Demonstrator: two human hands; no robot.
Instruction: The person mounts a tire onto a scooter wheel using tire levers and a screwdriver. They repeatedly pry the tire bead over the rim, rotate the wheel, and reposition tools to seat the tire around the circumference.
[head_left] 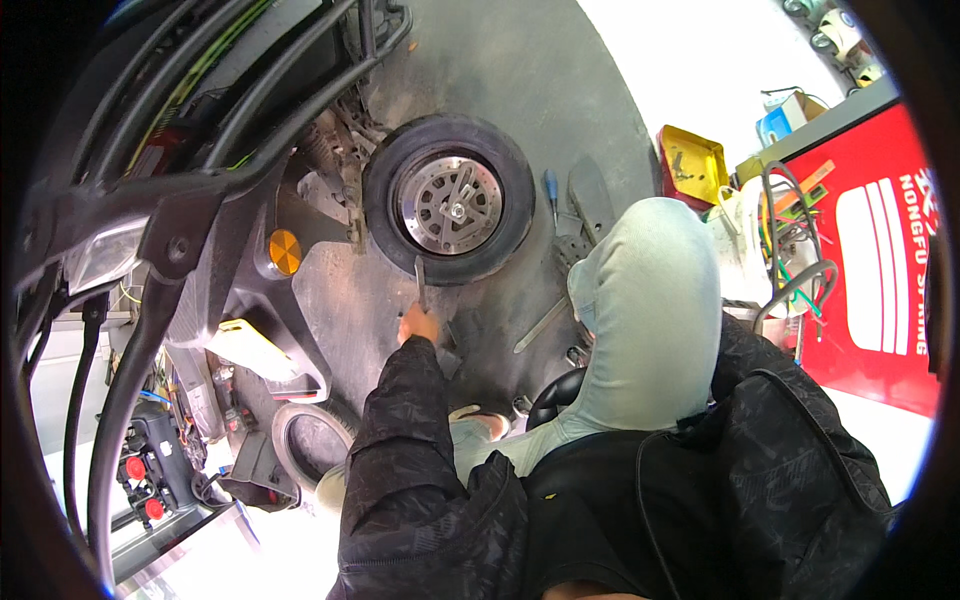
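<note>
My left hand (418, 323), in a dark sleeve, is closed round a flat metal bar (421, 285), which points up toward the lower edge of a wheel (381, 210). The wheel lies flat on the floor, with a black tyre and a drilled silver brake disc (425, 200) with a metal piece across its hub. Right of it lie a blue-handled screwdriver (551, 195) and another long flat bar (535, 329). My right hand is out of view; its sleeve is at the lower right, behind my bent knee.
A scooter frame (240, 180) fills the left. A loose tyre (290, 455) lies below it. At the right stand a yellow tray (700, 145), a white bucket (740, 260) with hoses and a red cabinet (870, 260). My bent knee (650, 290) is right of the wheel.
</note>
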